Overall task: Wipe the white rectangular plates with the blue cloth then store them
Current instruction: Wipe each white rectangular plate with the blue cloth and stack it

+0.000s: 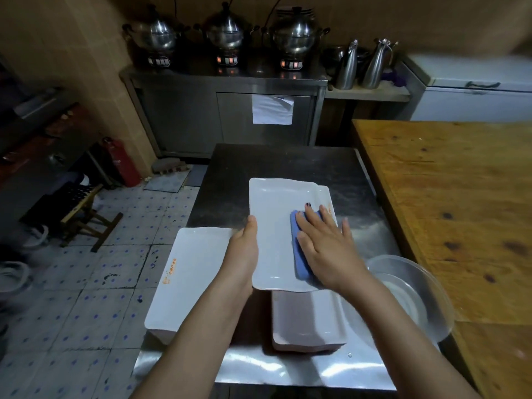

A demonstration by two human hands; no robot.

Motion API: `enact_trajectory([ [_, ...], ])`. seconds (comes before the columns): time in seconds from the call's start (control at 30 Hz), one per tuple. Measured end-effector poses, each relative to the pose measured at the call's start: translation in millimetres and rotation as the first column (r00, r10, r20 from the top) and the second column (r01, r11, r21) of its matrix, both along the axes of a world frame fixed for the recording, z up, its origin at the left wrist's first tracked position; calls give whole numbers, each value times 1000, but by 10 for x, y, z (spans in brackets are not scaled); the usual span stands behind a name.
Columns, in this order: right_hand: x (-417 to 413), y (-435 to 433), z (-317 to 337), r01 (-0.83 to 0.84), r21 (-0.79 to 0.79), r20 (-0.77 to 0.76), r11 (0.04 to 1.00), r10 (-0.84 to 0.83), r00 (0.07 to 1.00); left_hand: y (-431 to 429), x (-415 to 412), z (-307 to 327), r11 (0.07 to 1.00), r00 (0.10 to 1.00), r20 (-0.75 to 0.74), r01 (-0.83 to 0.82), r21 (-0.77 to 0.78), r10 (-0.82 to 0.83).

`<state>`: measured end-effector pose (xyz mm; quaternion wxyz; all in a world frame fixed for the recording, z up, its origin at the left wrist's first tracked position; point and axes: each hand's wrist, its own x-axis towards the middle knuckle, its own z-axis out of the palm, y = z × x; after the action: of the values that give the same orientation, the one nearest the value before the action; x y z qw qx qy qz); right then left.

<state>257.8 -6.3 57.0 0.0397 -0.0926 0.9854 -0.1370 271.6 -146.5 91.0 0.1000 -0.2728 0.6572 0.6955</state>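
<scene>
On the steel bench (288,162), far left: stack of white plates (184,272), orange print on the top one. Next, left hand (244,249) gripping the left rim of the white rectangular plate (273,226) at mid-bench, thumb on top. On that plate's right half, blue cloth (299,254) under the right hand (325,246), fingers (309,217) straight, spread, pressing flat. Farther right, clear basin (437,300).

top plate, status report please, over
Left hand grips top plate by its left edge. Right hand flat on blue cloth, pressing it on the plate. Nothing in the way; metal bowl sits off right.
</scene>
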Motion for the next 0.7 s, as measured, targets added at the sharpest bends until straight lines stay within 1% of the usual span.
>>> enact_trajectory([
  [0.07,-228,62,-12,59,47,-50,997,-56,997,64,42,-36,999,999,0,44,15,-44],
  [0.17,-289,124,1,122,38,-65,992,-119,991,96,57,-60,997,997,-13,71,6,-71],
  [0.2,-201,108,-2,109,31,-58,994,-107,993,78,43,-59,998,998,-17,63,8,-62],
  [0.3,170,9,-77,-9,37,-28,999,10,1000,5,-19,-58,1000,999,-33,19,8,-19],
  [0.37,164,38,-120,-34,34,-12,999,34,999,-4,-34,-75,1000,999,-44,31,-5,-31],
  [0.4,63,75,-115,-12,27,-14,1000,12,1000,13,-24,-86,999,998,-48,47,-3,-47],
  [0.47,-163,151,-72,85,7,-45,996,-84,995,79,16,-109,996,995,-42,93,-4,-93],
  [0.53,-263,200,-43,180,-40,-71,983,-182,981,130,41,-121,993,992,-44,117,3,-117],
  [0.57,-231,198,-60,205,-91,-72,975,-212,975,139,35,-121,993,992,-52,116,6,-116],
  [0.63,-26,159,-135,208,-208,-53,956,-223,973,119,11,-122,995,992,-75,98,-1,-98],
  [0.7,219,112,-226,177,-297,-14,938,-189,982,85,-16,-144,997,992,-94,77,-14,-78],
])
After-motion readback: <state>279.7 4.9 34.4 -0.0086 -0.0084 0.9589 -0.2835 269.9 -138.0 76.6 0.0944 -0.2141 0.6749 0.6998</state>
